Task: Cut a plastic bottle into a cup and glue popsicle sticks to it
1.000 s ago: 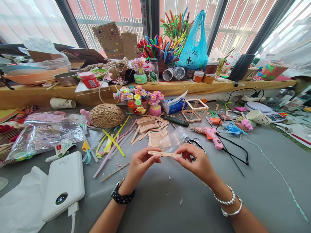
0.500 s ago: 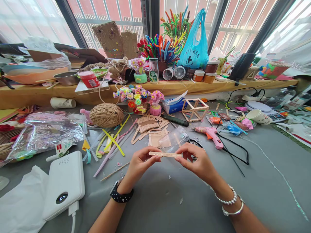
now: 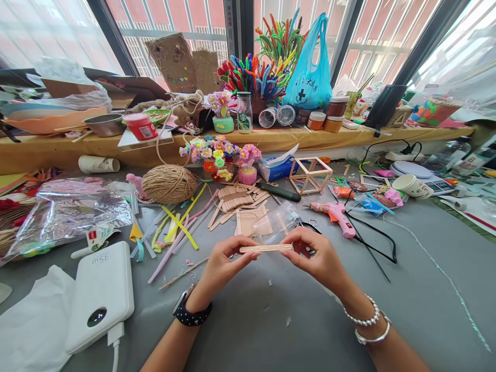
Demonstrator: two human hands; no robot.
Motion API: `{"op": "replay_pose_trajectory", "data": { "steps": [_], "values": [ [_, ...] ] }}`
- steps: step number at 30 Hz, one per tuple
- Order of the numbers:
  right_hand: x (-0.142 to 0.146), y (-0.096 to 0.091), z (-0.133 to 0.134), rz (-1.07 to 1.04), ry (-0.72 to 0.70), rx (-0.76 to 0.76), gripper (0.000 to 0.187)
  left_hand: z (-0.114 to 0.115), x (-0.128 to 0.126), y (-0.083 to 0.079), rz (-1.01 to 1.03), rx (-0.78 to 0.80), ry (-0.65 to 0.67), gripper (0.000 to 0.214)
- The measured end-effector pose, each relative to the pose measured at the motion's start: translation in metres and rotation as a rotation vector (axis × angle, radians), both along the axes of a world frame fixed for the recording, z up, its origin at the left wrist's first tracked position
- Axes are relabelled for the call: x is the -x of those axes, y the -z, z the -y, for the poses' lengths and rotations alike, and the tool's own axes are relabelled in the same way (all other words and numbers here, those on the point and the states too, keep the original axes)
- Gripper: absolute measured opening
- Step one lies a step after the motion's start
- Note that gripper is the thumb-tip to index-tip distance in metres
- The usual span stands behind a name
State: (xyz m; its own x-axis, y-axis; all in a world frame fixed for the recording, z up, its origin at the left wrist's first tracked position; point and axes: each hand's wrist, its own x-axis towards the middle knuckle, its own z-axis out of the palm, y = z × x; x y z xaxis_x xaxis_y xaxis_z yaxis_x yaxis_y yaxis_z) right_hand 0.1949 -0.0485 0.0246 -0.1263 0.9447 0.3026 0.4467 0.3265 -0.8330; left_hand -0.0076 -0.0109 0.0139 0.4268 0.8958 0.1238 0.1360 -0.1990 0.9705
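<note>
Between both hands, level above the grey table, are popsicle sticks point(image 3: 266, 248), seen edge-on and pressed together; I cannot tell how many. My left hand point(image 3: 228, 258) pinches their left end between thumb and fingers. At the right end, my right hand point(image 3: 310, 250) grips them the same way. Just beyond the hands lies a clear plastic bag point(image 3: 276, 223), over a flat panel of popsicle sticks point(image 3: 245, 221). Scissors point(image 3: 312, 224) show partly behind my right hand. A pile of loose popsicle sticks point(image 3: 234, 198) rests farther back.
To the right lies a pink glue gun point(image 3: 333, 213) with its black cable. A stick-built cube frame point(image 3: 311, 175) stands behind it. On the left are a ball of twine point(image 3: 169, 185) and a white power bank point(image 3: 101, 294). A crowded ledge point(image 3: 217, 139) runs along the windows.
Both hands keep their pinch on the popsicle sticks, which have shifted very slightly to the right and look more level. The camera view has moved slightly.
</note>
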Motion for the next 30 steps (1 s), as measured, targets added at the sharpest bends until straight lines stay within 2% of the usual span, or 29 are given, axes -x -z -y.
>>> {"op": "replay_pose_trajectory", "data": {
  "steps": [9, 14, 20, 30],
  "values": [
    [-0.0022, 0.0006, -0.0005, -0.015, 0.005, 0.023, 0.014, -0.0016, 0.0002, 0.0029, -0.137, -0.158, 0.012, 0.018],
    [-0.0022, 0.0012, -0.0004, -0.029, 0.015, 0.031, 0.014, -0.0019, 0.0, 0.0011, -0.167, -0.197, 0.017, 0.016],
    [-0.0025, 0.0011, 0.0001, -0.03, 0.015, 0.031, 0.016, -0.0019, -0.0002, 0.0016, -0.159, -0.186, 0.02, 0.017],
    [-0.0048, 0.0015, -0.0014, -0.033, 0.02, 0.042, 0.016, 0.0012, -0.001, -0.0029, -0.098, -0.072, 0.058, 0.017]
  ]
}}
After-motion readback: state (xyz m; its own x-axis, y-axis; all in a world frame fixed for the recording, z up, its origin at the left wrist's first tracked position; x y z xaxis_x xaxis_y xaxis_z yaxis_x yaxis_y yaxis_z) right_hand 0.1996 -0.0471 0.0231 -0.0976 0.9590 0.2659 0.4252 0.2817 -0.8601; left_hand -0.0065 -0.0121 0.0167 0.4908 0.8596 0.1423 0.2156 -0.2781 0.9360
